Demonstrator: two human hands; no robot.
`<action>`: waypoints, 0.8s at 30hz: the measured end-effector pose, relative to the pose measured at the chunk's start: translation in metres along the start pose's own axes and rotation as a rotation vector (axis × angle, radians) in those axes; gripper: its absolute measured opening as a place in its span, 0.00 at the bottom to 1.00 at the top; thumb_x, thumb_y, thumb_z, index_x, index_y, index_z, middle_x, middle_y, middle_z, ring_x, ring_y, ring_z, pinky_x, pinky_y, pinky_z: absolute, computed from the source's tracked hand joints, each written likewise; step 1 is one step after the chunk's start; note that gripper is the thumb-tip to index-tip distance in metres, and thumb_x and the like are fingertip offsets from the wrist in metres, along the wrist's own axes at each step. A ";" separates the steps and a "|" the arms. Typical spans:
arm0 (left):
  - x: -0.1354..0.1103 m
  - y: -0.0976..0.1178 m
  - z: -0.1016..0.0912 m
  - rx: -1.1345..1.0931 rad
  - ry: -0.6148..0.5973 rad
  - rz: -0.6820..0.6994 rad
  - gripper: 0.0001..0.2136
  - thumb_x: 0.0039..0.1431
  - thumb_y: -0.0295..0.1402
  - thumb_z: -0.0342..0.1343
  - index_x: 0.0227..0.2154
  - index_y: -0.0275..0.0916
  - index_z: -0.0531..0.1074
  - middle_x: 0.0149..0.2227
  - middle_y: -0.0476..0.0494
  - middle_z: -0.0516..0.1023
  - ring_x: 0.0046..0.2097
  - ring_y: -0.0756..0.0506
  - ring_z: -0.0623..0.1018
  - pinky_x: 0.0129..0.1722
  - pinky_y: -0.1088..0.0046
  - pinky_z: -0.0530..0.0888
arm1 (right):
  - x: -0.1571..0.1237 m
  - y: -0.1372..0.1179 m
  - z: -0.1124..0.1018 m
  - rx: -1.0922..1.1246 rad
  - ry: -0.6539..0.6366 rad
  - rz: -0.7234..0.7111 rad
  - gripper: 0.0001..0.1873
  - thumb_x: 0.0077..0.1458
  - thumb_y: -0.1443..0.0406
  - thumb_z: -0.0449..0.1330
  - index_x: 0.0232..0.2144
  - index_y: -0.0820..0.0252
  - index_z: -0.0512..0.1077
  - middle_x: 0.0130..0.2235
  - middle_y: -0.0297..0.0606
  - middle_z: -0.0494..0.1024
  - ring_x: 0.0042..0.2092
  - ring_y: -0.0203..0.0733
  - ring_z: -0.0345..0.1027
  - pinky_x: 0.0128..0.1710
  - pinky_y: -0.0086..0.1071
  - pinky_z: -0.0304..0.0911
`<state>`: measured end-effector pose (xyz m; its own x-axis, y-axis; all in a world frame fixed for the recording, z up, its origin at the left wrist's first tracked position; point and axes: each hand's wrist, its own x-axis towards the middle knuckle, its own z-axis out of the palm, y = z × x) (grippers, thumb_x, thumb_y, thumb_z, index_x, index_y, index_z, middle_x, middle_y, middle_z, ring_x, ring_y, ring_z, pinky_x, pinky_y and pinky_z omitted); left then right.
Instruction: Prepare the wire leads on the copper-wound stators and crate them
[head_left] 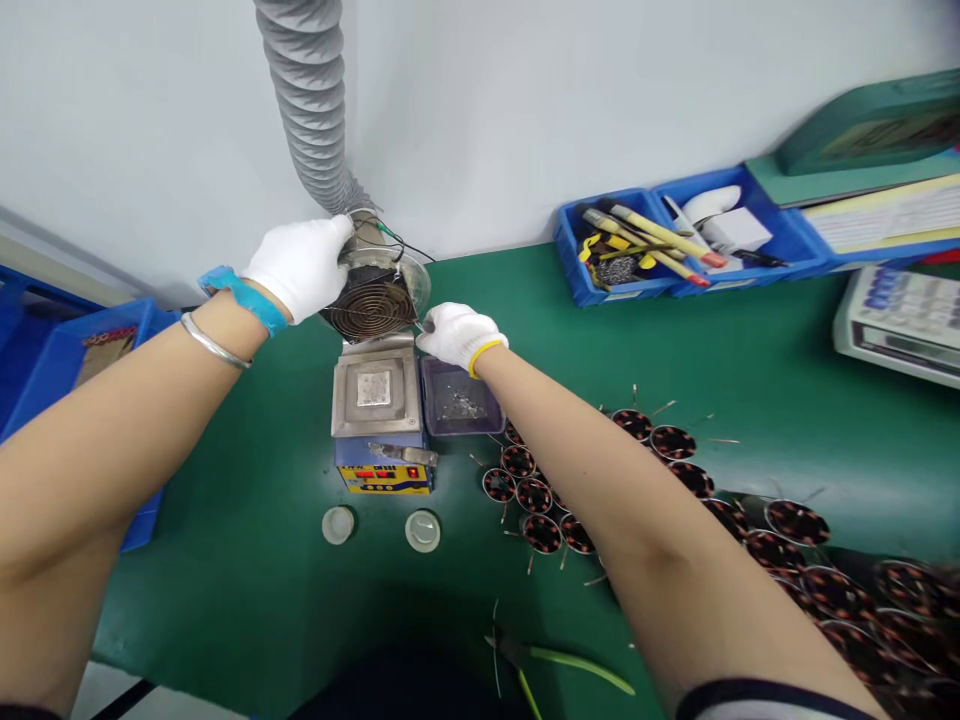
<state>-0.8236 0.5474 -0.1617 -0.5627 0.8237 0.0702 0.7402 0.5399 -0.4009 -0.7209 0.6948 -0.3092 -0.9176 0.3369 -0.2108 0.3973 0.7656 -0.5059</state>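
Note:
My left hand (pixel 300 264), in a white glove, is wrapped over the top of the round extractor fan head (pixel 373 300) at the end of a grey ribbed hose (pixel 309 100). My right hand (pixel 457 333), also gloved, is curled at the fan's right rim, fingers pinched; what they hold is too small to name. Below the fan sits a square solder pot (pixel 375 400) with a blue and yellow front. A small purple tray (pixel 457 400) with metal scraps lies beside it, under my right wrist.
Several round copper coil stators (pixel 540 500) are spread over the green mat (pixel 262 520) to the right. Two small clear cups (pixel 422 530) stand in front of the pot. Green-handled cutters (pixel 555 660) lie near the front edge. Blue bins with tools (pixel 637 250) line the back right; a blue bin (pixel 75 350) is left.

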 end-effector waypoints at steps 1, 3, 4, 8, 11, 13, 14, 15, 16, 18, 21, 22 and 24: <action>-0.002 0.004 -0.002 -0.001 0.042 0.000 0.14 0.59 0.31 0.50 0.46 0.30 0.69 0.41 0.35 0.76 0.43 0.37 0.76 0.42 0.59 0.73 | 0.000 0.002 0.000 0.028 -0.017 0.002 0.15 0.49 0.56 0.59 0.38 0.55 0.76 0.41 0.42 0.79 0.43 0.48 0.74 0.42 0.36 0.68; -0.010 0.016 -0.006 -0.005 0.163 0.029 0.15 0.61 0.32 0.48 0.49 0.32 0.68 0.47 0.33 0.74 0.48 0.35 0.74 0.45 0.56 0.71 | 0.001 0.006 -0.001 0.075 -0.041 0.008 0.14 0.48 0.57 0.60 0.37 0.55 0.76 0.40 0.41 0.79 0.42 0.47 0.74 0.41 0.34 0.67; -0.015 0.025 -0.007 -0.012 0.207 0.077 0.15 0.62 0.32 0.47 0.50 0.33 0.68 0.49 0.34 0.73 0.50 0.35 0.72 0.46 0.55 0.70 | 0.002 0.008 -0.001 0.091 -0.049 0.011 0.14 0.48 0.57 0.60 0.36 0.55 0.76 0.39 0.41 0.79 0.42 0.46 0.74 0.40 0.33 0.67; -0.031 0.066 0.006 -0.051 0.125 0.443 0.13 0.63 0.31 0.45 0.47 0.39 0.71 0.47 0.42 0.76 0.44 0.40 0.75 0.40 0.63 0.71 | 0.006 0.014 0.000 0.116 -0.058 0.006 0.13 0.48 0.58 0.60 0.36 0.57 0.77 0.38 0.42 0.79 0.40 0.45 0.74 0.37 0.30 0.65; -0.031 0.083 0.027 -0.047 0.115 0.452 0.15 0.62 0.29 0.46 0.50 0.34 0.70 0.48 0.36 0.75 0.43 0.38 0.75 0.37 0.60 0.69 | 0.008 0.019 0.002 0.128 -0.060 -0.002 0.13 0.49 0.58 0.60 0.36 0.56 0.77 0.37 0.41 0.79 0.39 0.43 0.74 0.35 0.27 0.64; -0.027 0.082 0.037 -0.058 0.184 0.338 0.17 0.61 0.31 0.48 0.51 0.33 0.69 0.52 0.33 0.72 0.46 0.35 0.72 0.38 0.57 0.68 | 0.008 0.023 0.003 0.137 -0.061 0.004 0.13 0.48 0.57 0.60 0.36 0.55 0.77 0.36 0.39 0.79 0.37 0.42 0.74 0.33 0.27 0.64; -0.024 0.079 0.040 -0.067 0.218 0.287 0.17 0.61 0.32 0.48 0.51 0.34 0.69 0.54 0.33 0.71 0.48 0.34 0.71 0.39 0.56 0.68 | 0.008 0.024 0.003 0.143 -0.063 0.008 0.13 0.48 0.57 0.60 0.36 0.55 0.77 0.36 0.38 0.79 0.37 0.42 0.74 0.32 0.27 0.63; -0.022 0.076 0.042 -0.074 0.242 0.255 0.17 0.61 0.32 0.48 0.52 0.35 0.69 0.55 0.34 0.70 0.49 0.33 0.71 0.39 0.56 0.67 | 0.008 0.026 0.004 0.150 -0.064 0.011 0.13 0.47 0.57 0.60 0.35 0.55 0.77 0.36 0.38 0.79 0.36 0.41 0.73 0.32 0.27 0.63; -0.020 0.073 0.042 -0.079 0.250 0.241 0.17 0.61 0.33 0.48 0.52 0.35 0.69 0.56 0.34 0.70 0.49 0.33 0.70 0.40 0.55 0.67 | 0.007 0.027 0.004 0.158 -0.064 0.013 0.13 0.47 0.57 0.61 0.35 0.54 0.77 0.36 0.37 0.79 0.36 0.41 0.73 0.31 0.27 0.63; -0.019 0.071 0.039 -0.083 0.227 0.265 0.18 0.62 0.32 0.46 0.53 0.36 0.69 0.56 0.34 0.70 0.49 0.33 0.70 0.40 0.54 0.66 | 0.006 0.028 0.005 0.175 -0.063 0.013 0.13 0.47 0.57 0.61 0.35 0.54 0.77 0.36 0.36 0.79 0.36 0.40 0.73 0.31 0.26 0.63; -0.018 0.082 0.031 -0.070 0.103 0.382 0.17 0.62 0.28 0.44 0.51 0.36 0.70 0.55 0.33 0.71 0.52 0.33 0.69 0.44 0.53 0.65 | 0.004 0.029 0.006 0.197 -0.064 0.005 0.13 0.48 0.57 0.60 0.36 0.55 0.77 0.35 0.36 0.79 0.36 0.40 0.73 0.31 0.26 0.62; -0.018 0.088 0.029 -0.056 0.024 0.413 0.17 0.62 0.26 0.43 0.49 0.36 0.71 0.53 0.32 0.72 0.53 0.33 0.69 0.45 0.53 0.65 | 0.003 0.029 0.006 0.202 -0.066 0.000 0.13 0.48 0.58 0.60 0.36 0.55 0.76 0.35 0.36 0.79 0.36 0.40 0.73 0.31 0.26 0.62; -0.015 0.102 0.028 -0.030 -0.147 0.419 0.17 0.60 0.22 0.41 0.44 0.32 0.74 0.47 0.29 0.75 0.51 0.33 0.71 0.45 0.55 0.66 | 0.001 0.030 0.005 0.211 -0.069 -0.012 0.12 0.49 0.59 0.60 0.35 0.55 0.76 0.34 0.36 0.79 0.35 0.39 0.72 0.31 0.26 0.61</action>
<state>-0.7498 0.5853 -0.2295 -0.2570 0.9401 -0.2240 0.9245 0.1716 -0.3403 -0.7105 0.7153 -0.3288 -0.9235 0.2846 -0.2574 0.3827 0.6350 -0.6711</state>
